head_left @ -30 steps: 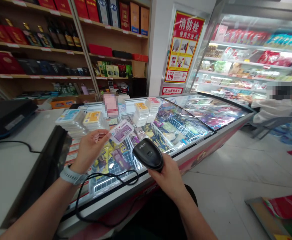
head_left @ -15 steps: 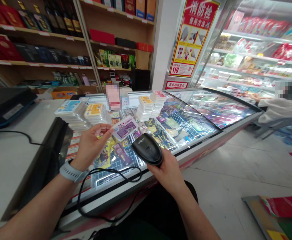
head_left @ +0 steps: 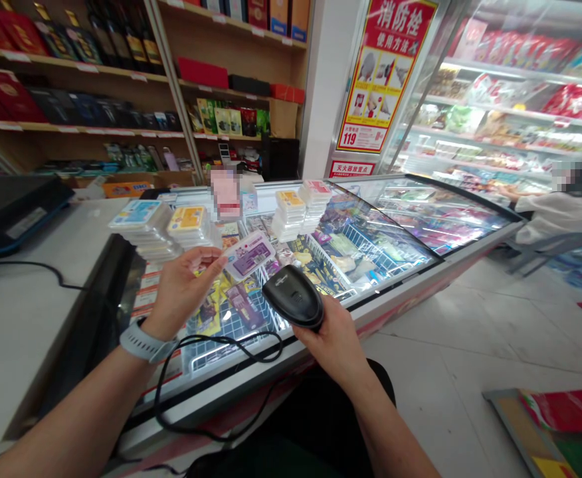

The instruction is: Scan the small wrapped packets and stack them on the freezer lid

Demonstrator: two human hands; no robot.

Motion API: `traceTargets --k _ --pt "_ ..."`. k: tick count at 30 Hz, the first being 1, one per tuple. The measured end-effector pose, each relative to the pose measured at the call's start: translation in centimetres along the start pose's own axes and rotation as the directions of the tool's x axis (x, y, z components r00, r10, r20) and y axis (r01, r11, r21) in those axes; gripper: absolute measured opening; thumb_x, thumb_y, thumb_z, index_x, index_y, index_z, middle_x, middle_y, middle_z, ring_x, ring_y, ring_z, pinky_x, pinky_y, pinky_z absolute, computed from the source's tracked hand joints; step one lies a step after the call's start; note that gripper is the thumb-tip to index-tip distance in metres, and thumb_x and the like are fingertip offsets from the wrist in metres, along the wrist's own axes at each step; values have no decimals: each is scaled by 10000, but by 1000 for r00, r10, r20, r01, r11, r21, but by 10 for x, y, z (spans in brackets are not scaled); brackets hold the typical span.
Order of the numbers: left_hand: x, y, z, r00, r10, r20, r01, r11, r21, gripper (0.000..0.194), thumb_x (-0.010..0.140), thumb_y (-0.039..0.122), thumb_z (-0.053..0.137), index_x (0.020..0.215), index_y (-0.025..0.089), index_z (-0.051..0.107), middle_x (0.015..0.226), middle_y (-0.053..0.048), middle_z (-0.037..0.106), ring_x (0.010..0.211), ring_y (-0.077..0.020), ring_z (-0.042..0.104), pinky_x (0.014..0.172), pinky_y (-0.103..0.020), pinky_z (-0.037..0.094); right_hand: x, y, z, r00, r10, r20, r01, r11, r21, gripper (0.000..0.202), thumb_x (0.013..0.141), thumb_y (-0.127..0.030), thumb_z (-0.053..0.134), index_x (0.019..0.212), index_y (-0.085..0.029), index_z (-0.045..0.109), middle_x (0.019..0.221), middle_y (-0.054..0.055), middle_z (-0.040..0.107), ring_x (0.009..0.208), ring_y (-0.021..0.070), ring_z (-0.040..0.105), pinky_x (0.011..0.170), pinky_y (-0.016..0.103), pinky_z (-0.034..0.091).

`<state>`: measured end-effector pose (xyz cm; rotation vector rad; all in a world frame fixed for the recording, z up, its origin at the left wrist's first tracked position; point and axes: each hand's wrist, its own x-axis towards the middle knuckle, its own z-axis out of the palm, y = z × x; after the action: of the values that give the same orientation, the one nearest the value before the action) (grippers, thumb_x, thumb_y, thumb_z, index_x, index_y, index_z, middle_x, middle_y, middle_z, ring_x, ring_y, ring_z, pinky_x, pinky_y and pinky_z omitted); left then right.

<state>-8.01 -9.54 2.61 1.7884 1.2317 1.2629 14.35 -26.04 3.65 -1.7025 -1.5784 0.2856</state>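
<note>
Freezer (head_left: 415, 277), left hand (head_left: 184, 285) raised, palm inward

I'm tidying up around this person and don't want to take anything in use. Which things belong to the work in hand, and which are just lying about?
In use:
- purple-labelled flat pack, in the left hand
- black handheld scanner and its cord, in the right hand
- probably the stacked flat packs

Apart from it:
- bottles
- red box

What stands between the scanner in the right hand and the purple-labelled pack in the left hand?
Nothing visible: the right hand holds the scanner near the pack in the left hand, and the cable loops below.
</note>
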Motion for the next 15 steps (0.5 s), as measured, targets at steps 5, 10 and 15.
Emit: traceTargets --k 5,10,15 --pt "1 -4 -1 1000 6 7 -6 1000 -15 365 783 492 737 980 184 719 916 -54 742 861 -201 689 864 -339 527 -1 1 0 1000 18 14 -18 1000 18 101 774 -186 668 794 -212 573 785 20 650 795 211 593 724 286 418" --pt "1 -8 0 1000 -4 6 4 999 -34 369 787 489 739 985 179 718 932 -57 744 862 -197 688 866 -337 525 -1 1 0 1000 22 11 -22 1000 10 98 766 -177 670 797 -208 582 787 22 658 786 208 599 720 282 423" --pt "1 -1 3 999 -54 -8 52 988 -144 364 727 458 787 940 169 732 876 -47 742 793 -170 674 800 -304 522 -1 2 0 1000 14 -3 -14 1000 16 90 765 -184 675 828 -201 613 802 28 675 788 211 614 717 280 435"
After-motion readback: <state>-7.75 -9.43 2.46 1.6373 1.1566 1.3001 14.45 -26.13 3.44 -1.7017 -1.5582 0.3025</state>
